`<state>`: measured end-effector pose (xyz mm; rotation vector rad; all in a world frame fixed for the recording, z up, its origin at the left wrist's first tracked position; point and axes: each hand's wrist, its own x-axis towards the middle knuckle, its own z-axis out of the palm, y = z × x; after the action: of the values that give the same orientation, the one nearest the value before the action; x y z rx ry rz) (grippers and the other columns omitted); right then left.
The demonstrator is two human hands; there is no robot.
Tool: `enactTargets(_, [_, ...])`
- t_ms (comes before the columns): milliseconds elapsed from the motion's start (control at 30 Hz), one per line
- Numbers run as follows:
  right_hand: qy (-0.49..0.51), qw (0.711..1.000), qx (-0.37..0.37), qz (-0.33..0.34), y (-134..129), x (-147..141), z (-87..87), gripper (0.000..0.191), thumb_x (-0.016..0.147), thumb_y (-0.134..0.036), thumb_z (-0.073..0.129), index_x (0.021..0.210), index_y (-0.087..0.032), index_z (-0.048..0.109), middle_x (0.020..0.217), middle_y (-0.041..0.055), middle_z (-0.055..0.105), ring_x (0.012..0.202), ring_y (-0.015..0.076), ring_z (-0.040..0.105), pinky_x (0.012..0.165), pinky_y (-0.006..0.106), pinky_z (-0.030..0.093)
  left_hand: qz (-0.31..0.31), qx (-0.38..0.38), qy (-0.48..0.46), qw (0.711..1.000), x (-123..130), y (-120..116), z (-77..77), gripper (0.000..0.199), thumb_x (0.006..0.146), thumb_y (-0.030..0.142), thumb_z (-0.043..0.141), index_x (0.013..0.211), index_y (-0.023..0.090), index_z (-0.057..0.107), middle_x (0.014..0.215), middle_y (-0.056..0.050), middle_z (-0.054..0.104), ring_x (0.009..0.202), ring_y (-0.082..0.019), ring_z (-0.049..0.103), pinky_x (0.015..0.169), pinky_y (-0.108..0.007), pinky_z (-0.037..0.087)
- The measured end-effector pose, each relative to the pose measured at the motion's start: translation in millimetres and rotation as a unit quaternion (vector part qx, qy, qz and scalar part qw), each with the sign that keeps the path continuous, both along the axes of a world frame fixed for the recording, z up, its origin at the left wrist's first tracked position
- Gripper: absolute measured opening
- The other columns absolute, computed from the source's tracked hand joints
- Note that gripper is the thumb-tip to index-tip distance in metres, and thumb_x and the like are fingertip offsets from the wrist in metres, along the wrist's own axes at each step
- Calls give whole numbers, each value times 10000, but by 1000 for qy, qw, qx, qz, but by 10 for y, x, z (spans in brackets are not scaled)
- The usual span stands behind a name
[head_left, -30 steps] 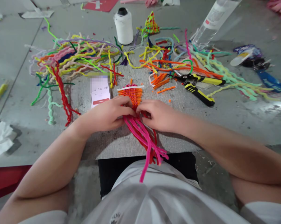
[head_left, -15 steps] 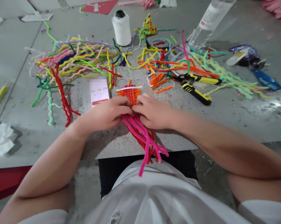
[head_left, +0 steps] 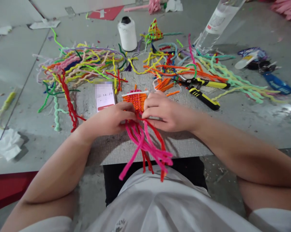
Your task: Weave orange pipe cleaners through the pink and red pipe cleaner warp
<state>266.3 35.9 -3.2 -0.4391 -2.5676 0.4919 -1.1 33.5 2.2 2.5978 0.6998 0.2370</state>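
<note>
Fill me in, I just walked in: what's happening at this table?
A person is working a woven orange pipe-cleaner piece on a grey board. The left hand and right hand pinch it where pink and red stems hang loose toward the lap. A phone showing a timer lies beside it, yellow-handled pliers to the right.

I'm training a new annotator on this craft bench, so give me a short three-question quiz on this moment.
1. True or false: both hands touch the orange weave.
2. Which lies just right of the weave? A) thread spool B) pliers C) phone
3. Fill in: the loose pink and red stems hang over the board's ____ edge.

Key: 1 true; 2 B; 3 near
</note>
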Motion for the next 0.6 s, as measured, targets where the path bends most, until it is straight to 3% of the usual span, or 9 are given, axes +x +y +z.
enactTargets(200, [36,995,-48,75,-87,-66,-14,135,883,-177,641,754,-213,618,957,54,611,975,216,521,924,400,417,-11,21,5,1000,22,-8,-23,224,984,219,600,1157,245,740,1108,-84,631,983,-210,642,860,-322,523])
enactTargets(367, [54,988,-78,118,-125,-44,56,126,904,-141,613,811,-219,649,964,49,668,1019,217,540,965,418,430,-30,38,7,999,46,-22,-25,229,999,205,559,1117,227,753,1080,-97,629,970,-216,636,819,-306,510])
enactTargets(500, [25,992,-45,117,-190,-35,116,121,930,-171,602,908,-213,714,1147,105,659,1136,257,529,1018,467,427,-31,35,6,999,53,-24,-15,195,937,131,578,1030,183,742,1040,-100,627,959,-229,632,805,-313,510])
enactTargets(600, [7,993,5,117,-243,-27,160,123,921,-212,615,823,-209,690,1205,125,641,1146,278,528,995,476,442,-29,33,1,999,47,-26,-3,188,914,126,602,1043,176,729,1058,-106,627,957,-233,638,806,-316,517])
